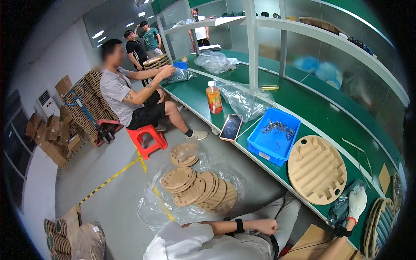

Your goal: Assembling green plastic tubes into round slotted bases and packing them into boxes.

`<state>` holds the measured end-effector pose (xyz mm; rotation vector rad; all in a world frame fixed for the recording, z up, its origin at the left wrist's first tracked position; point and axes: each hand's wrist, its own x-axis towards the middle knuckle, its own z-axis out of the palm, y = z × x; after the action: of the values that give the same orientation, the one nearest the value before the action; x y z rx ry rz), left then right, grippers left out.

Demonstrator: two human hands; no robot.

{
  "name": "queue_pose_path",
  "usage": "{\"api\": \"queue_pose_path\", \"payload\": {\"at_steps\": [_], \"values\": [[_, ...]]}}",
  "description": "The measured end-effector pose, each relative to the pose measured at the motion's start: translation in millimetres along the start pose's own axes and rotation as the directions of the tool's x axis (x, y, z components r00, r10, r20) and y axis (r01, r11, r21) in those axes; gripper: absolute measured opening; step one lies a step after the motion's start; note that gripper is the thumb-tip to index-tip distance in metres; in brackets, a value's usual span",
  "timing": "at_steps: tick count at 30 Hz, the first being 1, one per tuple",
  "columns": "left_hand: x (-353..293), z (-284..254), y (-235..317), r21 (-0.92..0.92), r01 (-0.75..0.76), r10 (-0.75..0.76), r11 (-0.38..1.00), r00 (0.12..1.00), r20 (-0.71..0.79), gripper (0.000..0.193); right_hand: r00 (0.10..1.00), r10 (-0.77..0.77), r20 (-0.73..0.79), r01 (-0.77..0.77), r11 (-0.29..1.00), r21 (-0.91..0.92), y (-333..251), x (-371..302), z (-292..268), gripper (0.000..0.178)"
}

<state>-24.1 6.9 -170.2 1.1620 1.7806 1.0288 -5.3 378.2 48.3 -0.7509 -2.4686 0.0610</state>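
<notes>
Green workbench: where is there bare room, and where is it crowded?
Bare: between orange bottle and the co-worker's bag; beyond the blue bin, toward the back panels. Crowded: right end, with gloved right hand, dark bag, stacked trays.

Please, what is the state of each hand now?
Left hand: closed, nothing visible in it.
Right hand: gloved, at the plastic bag; grip cannot be told.

1 view: head cam, L of 2 wide fisheyes, worn on head. Looks down & out along green worktop (197, 93), running diag. to top ctr. Close: own L hand (265, 225) at btm, R hand (357, 202) twd R rim. Farther: seated co-worker (118, 80), upper L. Floor (102, 160) lower L. Edges bend nr rim.
</notes>
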Motion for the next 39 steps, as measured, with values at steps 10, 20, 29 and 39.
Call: {"api": "queue_pose_path", "payload": {"at_steps": [10,20,29,39], "values": [[-12,41,13,0.335,-0.051,0.084,0.941,0.993,-0.085,0.024,0.999,0.037,-0.007,-0.037,0.998,-0.048,-10,-7,-3,0.024],[-9,26,18,0.241,0.025,-0.003,0.970,0.996,-0.093,0.022,0.997,0.077,0.008,-0.076,0.997,-0.033,-9,-5,-3,0.029],[1,16,2,0.086,-0.010,0.005,0.996,0.999,0.051,0.023,0.999,0.052,0.010,-0.051,0.998,-0.031,-4,-6,0,0.026],[-6,-8,-11,0.168,-0.167,0.170,0.971,0.985,-0.002,0.020,0.999,0.029,0.015,-0.030,0.999,0.033,-7,-8,-2,0.022]]}}
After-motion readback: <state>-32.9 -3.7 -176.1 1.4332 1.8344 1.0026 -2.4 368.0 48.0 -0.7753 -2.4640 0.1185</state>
